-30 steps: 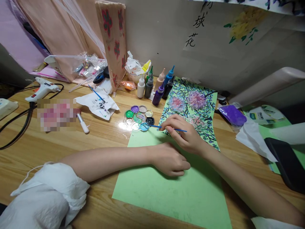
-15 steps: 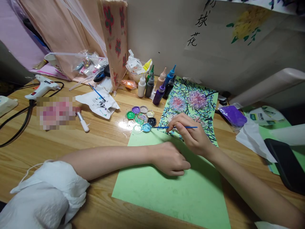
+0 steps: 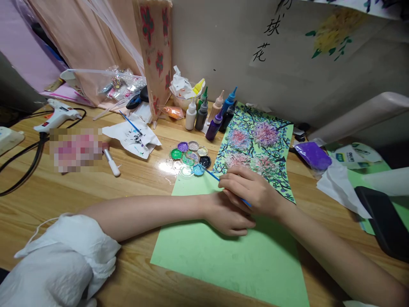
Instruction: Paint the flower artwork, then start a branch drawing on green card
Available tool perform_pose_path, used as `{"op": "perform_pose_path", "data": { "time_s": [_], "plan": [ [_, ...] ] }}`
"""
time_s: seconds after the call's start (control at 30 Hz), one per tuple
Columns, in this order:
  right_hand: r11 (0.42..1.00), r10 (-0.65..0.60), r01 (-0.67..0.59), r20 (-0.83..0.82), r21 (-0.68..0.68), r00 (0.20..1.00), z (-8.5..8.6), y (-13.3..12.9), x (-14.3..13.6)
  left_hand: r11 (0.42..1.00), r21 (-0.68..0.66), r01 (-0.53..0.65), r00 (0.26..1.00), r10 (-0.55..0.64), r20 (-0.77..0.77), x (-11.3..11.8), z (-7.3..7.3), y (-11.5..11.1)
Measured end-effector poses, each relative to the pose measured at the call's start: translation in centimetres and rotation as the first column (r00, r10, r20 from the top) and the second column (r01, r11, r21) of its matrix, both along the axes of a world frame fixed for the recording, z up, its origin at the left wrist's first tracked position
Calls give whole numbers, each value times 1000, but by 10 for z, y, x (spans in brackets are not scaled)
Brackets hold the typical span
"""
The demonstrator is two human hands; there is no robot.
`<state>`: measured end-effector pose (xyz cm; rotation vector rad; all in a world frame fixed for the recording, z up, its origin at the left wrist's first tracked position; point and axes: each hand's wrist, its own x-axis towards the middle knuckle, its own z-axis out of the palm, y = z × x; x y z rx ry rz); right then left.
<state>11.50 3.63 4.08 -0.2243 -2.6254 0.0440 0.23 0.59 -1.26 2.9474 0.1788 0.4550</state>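
In my right hand [image 3: 247, 189] is a thin blue paintbrush [image 3: 211, 174], pinched between closed fingers. Its tip is at the light-blue paint in a flower-shaped palette [image 3: 187, 159], whose wells also hold purple, green, black and pale colours. My left hand [image 3: 228, 213] rests as a loose fist on a light green sheet of paper [image 3: 223, 264]; its palm side is hidden and nothing shows in it. My right hand is above the left one and partly covers it. Behind them lies a painting [image 3: 266, 135] of pink and purple flower balls with dark branches.
Several paint bottles [image 3: 214, 126] stand behind the palette. To the left are a paint-stained tissue [image 3: 131, 138] with another brush on it, a capped tube [image 3: 111, 162] and a hot glue gun [image 3: 57, 116]. At right are a purple packet [image 3: 313, 156] and a black phone-like object [image 3: 385, 221].
My right hand has come down and closer to me, over the left hand. The brush now slants, with its tip still at the blue well. My left hand stays in place.
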Motion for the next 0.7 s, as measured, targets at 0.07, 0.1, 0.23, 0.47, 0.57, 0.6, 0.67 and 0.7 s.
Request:
{"op": "perform_pose_path", "data": {
  "time_s": [0.07,0.1,0.23,0.47,0.57,0.6,0.67,0.7],
  "plan": [
    [999,0,-1,12,44,1000,2,0,0,1000,9,-2,1000,3,-15,0,1,0],
    [998,-4,3,14,60,1000,3,0,0,1000,12,-4,1000,4,-22,0,1,0],
    [994,-11,10,11,110,1000,4,1,0,1000,12,-3,999,4,-45,0,1,1],
    [982,-147,131,-118,-135,982,16,1,25,995,-43,-93,996,93,1,-5,-2,-3],
    [911,-351,258,-276,-322,895,26,4,49,990,-61,-129,991,126,-51,-6,1,-5],
    [881,-411,276,-335,-384,848,29,5,58,989,-60,-132,990,128,-64,-7,2,-5],
    [822,-506,276,-416,-498,755,31,8,75,989,-55,-135,989,130,-72,-7,4,-4],
    [793,-541,270,-427,-546,725,30,8,83,990,-53,-134,989,131,-69,-7,4,-4]
  ]
}}
